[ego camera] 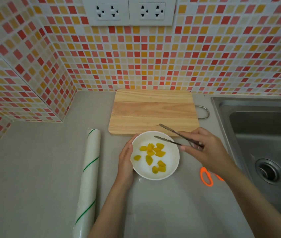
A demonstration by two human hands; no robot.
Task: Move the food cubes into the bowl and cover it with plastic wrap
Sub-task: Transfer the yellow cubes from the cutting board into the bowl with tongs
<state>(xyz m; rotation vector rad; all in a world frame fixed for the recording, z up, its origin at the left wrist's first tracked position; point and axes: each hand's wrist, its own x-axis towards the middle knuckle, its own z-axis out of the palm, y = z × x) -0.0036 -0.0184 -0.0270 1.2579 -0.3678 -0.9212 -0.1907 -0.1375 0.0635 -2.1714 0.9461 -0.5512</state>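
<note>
A white bowl (170, 166) sits on the grey counter just in front of the wooden cutting board (151, 110). Several yellow food cubes (153, 156) lie inside it. My left hand (126, 157) cups the bowl's left side. My right hand (205, 148) holds metal tongs (172, 136) over the bowl's far right rim; their two serrated tips are spread apart with nothing between them. The board's surface is bare. A roll of plastic wrap (89, 177) with green stripes lies lengthwise on the counter, left of the bowl.
Orange-handled scissors (206, 177) lie on the counter to the right, partly hidden under my right forearm. A steel sink (263, 134) takes up the right side. A tiled wall with sockets (129, 12) rises behind the board.
</note>
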